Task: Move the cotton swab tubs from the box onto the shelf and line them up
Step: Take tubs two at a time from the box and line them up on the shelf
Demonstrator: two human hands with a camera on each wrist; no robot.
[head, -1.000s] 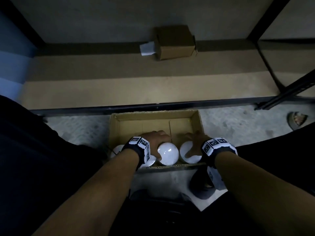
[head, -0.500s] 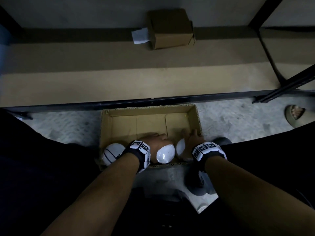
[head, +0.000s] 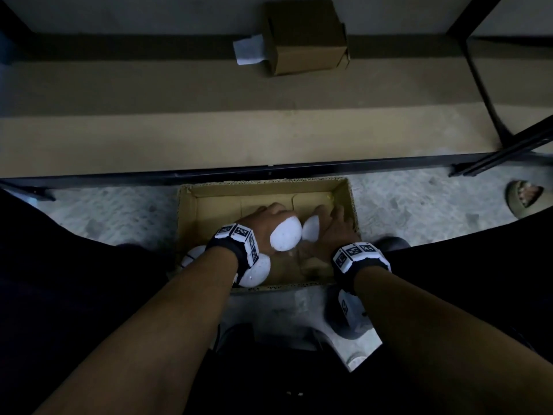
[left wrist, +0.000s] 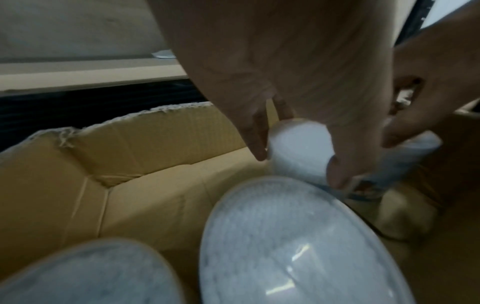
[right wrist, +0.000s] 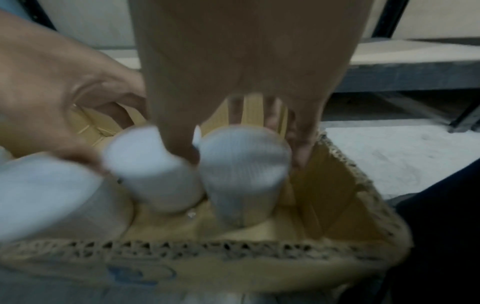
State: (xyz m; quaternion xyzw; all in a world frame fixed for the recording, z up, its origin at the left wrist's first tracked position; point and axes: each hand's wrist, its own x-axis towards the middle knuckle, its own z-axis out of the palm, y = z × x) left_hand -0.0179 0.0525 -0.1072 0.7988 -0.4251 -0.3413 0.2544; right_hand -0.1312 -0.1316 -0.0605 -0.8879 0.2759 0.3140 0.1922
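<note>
An open cardboard box [head: 266,184] sits on the floor in front of a low shelf [head: 209,139]. My left hand [head: 275,217] grips one white cotton swab tub [head: 285,235] from above, inside the box. Right beside it my right hand [head: 330,224] grips a second tub [head: 311,229], thumb on one side and fingers on the other. In the right wrist view the right hand [right wrist: 241,152] holds its tub [right wrist: 244,164] next to the left hand's tub [right wrist: 148,164]. Two more tubs [head: 257,269] [head: 193,256] stand at the box's near-left, seen close as lids [left wrist: 298,242] [left wrist: 91,273].
A small closed cardboard box [head: 308,40] with a white paper slip [head: 248,52] stands at the back of the shelf. A black metal rail [head: 269,170] edges the shelf front, and a shelf upright [head: 490,94] rises at right. A sandal [head: 523,199] lies on the concrete floor.
Both hands have closed round their tubs and moved them up and toward the far side of the box, tilting them. The two near-left tubs have stayed put.
</note>
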